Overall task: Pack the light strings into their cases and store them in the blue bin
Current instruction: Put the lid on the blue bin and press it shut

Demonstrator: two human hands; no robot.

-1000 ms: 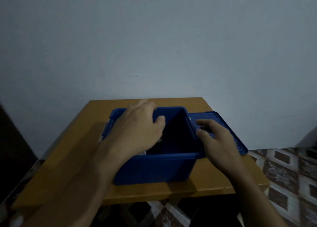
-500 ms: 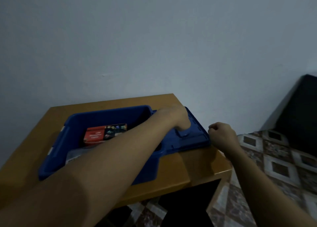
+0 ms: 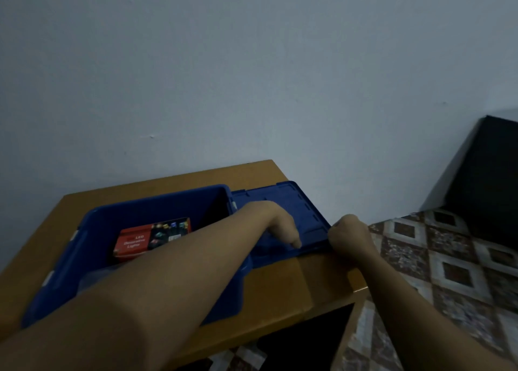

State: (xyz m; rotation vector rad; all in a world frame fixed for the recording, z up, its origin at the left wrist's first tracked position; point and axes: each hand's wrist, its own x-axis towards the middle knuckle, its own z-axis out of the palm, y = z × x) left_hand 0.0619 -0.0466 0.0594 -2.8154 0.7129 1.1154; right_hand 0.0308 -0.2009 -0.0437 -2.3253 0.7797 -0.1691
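Reaching across your own body, your left forearm runs low over the blue bin (image 3: 168, 208) and hides most of its near right side. You need that crossing because the lid (image 3: 291, 199) lies on the far side of the bin from that arm. The bin sits open on the wooden surface (image 3: 280, 281), and a red case (image 3: 134, 243) printed with LED lights lies inside against the far wall, so at least one case is stored. A pale shape shows under your forearm at the near wall, but too little of it is visible to name.

Just beyond the bin's right rim, your left hand (image 3: 280, 225) curls down over the lid's near edge, thumb tucked against it. Your right hand (image 3: 349, 234) is clenched round the lid's near right corner, where it overhangs the edge of the surface. Two grips on one side suggest you mean to lift the lid and swing it over the bin.

Your own left arm is the obstacle: it lies across the opening the lid must cover, so it has to clear first. Past the surface lie patterned floor tiles (image 3: 448, 272), a dark block (image 3: 493, 180) at the right, and the plain wall (image 3: 252, 76) behind.
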